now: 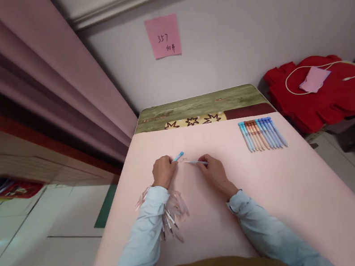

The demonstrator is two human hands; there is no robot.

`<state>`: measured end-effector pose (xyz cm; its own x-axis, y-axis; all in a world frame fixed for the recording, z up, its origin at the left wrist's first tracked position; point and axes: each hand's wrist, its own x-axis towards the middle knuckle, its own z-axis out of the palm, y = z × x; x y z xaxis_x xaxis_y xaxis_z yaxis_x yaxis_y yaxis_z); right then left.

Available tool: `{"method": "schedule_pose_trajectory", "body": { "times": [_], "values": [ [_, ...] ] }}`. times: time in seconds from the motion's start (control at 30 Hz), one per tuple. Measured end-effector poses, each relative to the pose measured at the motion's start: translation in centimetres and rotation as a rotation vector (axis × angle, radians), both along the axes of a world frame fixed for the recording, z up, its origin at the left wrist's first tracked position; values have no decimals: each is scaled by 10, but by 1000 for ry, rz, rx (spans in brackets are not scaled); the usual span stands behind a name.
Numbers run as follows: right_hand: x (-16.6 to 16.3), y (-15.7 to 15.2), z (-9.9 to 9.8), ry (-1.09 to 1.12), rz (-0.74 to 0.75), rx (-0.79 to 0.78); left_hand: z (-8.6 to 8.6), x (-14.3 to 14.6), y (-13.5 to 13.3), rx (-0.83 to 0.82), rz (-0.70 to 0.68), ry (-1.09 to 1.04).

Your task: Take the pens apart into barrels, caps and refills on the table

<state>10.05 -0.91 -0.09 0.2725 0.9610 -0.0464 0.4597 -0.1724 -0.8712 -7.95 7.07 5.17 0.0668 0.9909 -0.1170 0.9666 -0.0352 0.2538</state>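
My left hand (pixel 163 170) is closed around a light blue pen (pixel 178 156) whose tip sticks out toward the right. My right hand (pixel 214 171) pinches a thin pale pen part (pixel 195 162), pointing left toward the blue pen. Both hands rest on a pink table cover (pixel 275 189). A heap of clear plastic wrappers and pen parts (pixel 173 213) lies beneath my left forearm. A neat row of several finished pens (pixel 262 134), blue and orange, lies at the far right of the table.
A pink note (pixel 163 36) hangs on the wall ahead. Red cloth (pixel 323 90) with a white cable and a pink sheet lies to the right of the table. A curtain (pixel 63 79) hangs at left. Patterned table ends (pixel 194 112) show beyond the pink cover.
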Motion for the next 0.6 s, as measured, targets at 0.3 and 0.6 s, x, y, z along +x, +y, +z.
{"method": "schedule_pose_trajectory", "body": {
  "times": [0.3, 0.6],
  "values": [
    [-2, 0, -3, 28, -40, 77, 4, -1, -2, 131, -20, -92],
    [-5, -1, -12, -165, 117, 195, -8, -16, 0, 19, 256, -939]
  ]
}}
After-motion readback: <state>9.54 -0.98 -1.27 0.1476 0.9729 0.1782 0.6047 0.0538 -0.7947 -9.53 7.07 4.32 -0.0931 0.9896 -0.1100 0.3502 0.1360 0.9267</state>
